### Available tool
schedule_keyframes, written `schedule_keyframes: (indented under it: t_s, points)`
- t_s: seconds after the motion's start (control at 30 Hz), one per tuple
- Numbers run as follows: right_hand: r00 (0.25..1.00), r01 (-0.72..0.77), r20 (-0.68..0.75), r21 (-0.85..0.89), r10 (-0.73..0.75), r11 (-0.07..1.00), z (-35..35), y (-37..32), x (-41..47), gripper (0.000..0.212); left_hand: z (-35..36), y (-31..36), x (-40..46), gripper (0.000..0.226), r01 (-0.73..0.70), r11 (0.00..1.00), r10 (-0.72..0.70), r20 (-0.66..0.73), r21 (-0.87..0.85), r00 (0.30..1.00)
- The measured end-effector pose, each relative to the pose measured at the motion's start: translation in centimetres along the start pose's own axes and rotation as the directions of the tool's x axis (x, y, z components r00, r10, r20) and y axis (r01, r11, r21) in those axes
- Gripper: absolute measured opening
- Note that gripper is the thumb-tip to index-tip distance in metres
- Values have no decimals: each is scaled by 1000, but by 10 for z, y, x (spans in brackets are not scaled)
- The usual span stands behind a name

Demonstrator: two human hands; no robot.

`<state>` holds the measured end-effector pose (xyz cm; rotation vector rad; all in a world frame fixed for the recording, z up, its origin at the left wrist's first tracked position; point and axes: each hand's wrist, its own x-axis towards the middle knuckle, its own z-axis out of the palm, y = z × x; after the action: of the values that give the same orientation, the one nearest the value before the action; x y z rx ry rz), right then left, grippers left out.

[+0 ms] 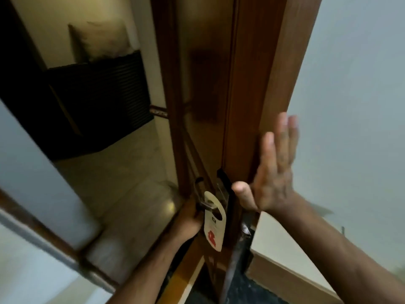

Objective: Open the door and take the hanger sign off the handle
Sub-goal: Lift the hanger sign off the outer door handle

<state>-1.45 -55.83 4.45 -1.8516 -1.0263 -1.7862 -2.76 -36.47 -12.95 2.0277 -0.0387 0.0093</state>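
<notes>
The brown wooden door [247, 95] stands open, seen edge-on in the middle of the head view. A cream hanger sign [213, 224] with red print hangs from the metal lever handle [205, 204] on the door's left face. My left hand [189, 220] reaches behind the sign at the handle; the sign hides its fingers, so its grip is unclear. My right hand [274, 172] is flat with fingers spread, resting against the door's edge above the black lock plate [225, 183].
A white wall [350, 106] fills the right side, with a wooden skirting [291, 279] low down. Through the opening lie a pale tiled floor [122, 172] and a dark slatted cabinet [98, 95]. The door frame [54, 244] crosses the lower left.
</notes>
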Motion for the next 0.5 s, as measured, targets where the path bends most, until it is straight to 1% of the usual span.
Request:
schedule_keyframes:
  t_s: [0.07,0.1,0.17,0.27,0.37,0.5]
  points:
    - [997,48,60,-176,-38,983,1,18,-7,87,25,11,18,26,81,994,-75,77,-74,994]
    - [995,70,90,-229,-51,971,-1,29,-10,90,37,17,26,20,114,982,-98,115,-148,989]
    - [990,97,123,-276,-65,956,-7,48,-14,93,53,25,38,13,170,962,-134,173,-213,976]
    - [981,103,189,-301,-46,948,-21,78,-19,98,73,37,54,17,246,956,-203,246,-160,948]
    - [971,116,236,-330,-37,937,-30,101,-20,101,85,41,65,10,243,966,-211,278,-86,937]
    - [967,104,253,-311,-23,945,-25,109,-16,101,80,33,62,9,255,955,-207,277,-150,938]
